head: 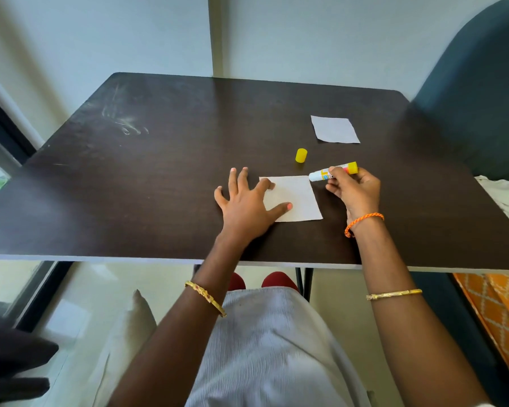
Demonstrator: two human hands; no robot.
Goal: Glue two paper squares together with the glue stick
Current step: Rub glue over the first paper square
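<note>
Presently, one dark table (159,171) fills the middle of the frame, scuffed pale at its upper left. A white paper square (297,198) lies flat right of centre. The left hand (244,207) rests on it with fingers spread and straight: thumb and forefinger press the square's left part, the remaining fingers lie on the bare table beside it. The right hand (354,192), just right of the square, pinches a glue stick (332,171) between curled fingers and thumb. The stick is uncapped and tilted, its white tip at the square's upper right corner; whether tip and paper touch cannot be told. The yellow cap (301,155) stands on the table just above the square, apart from it. A second paper square (334,129) lies flat further up and to the right, well apart from the first. An orange cord (363,223) circles the right wrist; a gold bangle (206,298) sits on each forearm. A dark chair back (476,83) occupies the upper right of the frame.
</note>
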